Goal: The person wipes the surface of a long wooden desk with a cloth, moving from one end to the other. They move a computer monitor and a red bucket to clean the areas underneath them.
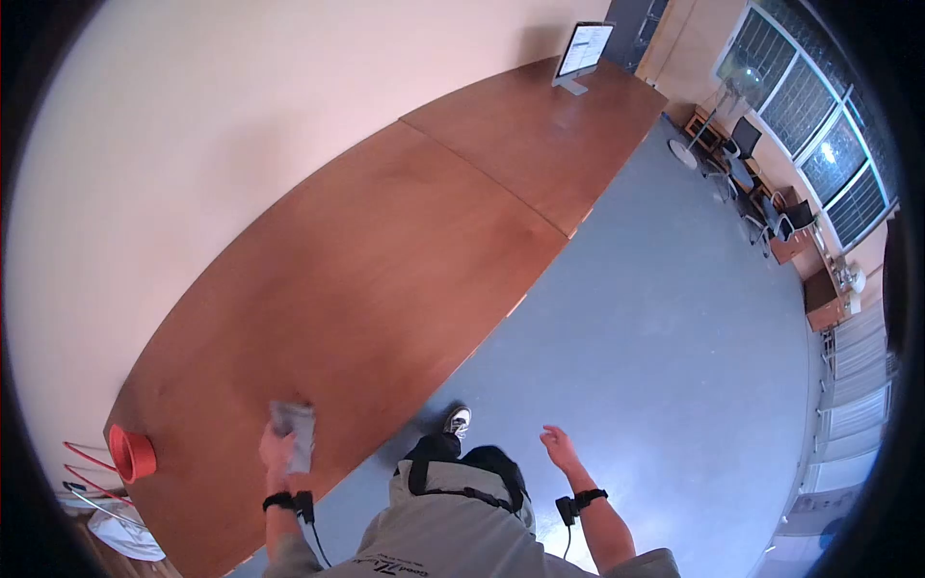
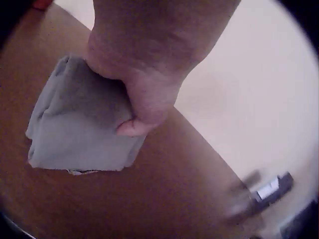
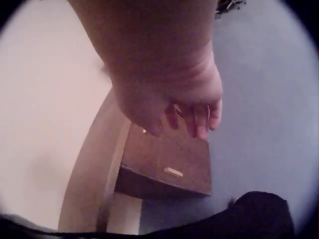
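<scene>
A long brown worktop runs along the wall, a computer monitor standing by its far right end and a red hollow cylinder at its left end. The left forearm reaches over the near edge, and the left hand lies on a folded grey cloth, its thumb resting across the fabric. The other fingers are hidden in the left wrist view and blurred from the head, so I cannot tell how they lie. The right hand hangs off the worktop above the floor, fingers loosely bent and holding nothing.

The cloth sits toward the worktop's left end, under the left hand, extending to its right and ahead of it. Its visible long axis runs roughly with the left forearm, oblique to the near edge.
</scene>
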`<action>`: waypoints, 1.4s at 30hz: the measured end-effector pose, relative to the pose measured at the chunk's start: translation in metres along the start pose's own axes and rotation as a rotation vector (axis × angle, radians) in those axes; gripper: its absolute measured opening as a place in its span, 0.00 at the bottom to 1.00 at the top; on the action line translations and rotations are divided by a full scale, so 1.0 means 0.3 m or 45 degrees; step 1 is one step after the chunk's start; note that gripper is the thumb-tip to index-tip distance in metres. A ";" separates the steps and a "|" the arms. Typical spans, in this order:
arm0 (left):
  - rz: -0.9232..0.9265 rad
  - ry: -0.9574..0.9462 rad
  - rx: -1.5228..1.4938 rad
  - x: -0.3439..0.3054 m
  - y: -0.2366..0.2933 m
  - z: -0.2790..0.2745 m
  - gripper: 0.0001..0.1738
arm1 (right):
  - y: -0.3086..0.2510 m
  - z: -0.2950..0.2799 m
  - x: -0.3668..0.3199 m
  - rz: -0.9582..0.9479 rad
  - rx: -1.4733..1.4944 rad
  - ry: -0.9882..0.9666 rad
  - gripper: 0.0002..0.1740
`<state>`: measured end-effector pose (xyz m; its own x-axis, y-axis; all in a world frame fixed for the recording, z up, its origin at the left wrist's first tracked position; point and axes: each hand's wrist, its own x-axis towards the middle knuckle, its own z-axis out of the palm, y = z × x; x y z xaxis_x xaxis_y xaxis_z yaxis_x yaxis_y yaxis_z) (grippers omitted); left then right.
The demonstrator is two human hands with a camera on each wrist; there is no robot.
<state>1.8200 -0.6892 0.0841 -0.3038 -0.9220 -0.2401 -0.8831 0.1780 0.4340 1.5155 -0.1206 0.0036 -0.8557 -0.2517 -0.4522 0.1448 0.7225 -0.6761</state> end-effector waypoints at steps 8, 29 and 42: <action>1.079 -0.806 -0.088 -0.168 1.263 0.471 0.28 | -0.301 -0.248 0.150 -0.067 0.575 -0.072 0.34; 0.752 -1.564 -0.792 -0.636 2.466 1.154 0.29 | -0.324 -1.165 0.835 -0.097 1.324 -0.137 0.33; 1.200 -0.896 -0.608 -0.551 3.182 1.386 0.26 | -0.452 -1.624 1.463 -0.022 0.982 -0.434 0.50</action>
<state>0.8785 -0.2238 0.1771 -0.9950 -0.0985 -0.0134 -0.0507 0.3867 0.9208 0.8783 -0.0152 0.1803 -0.6819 -0.5290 -0.5051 0.5377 0.1056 -0.8365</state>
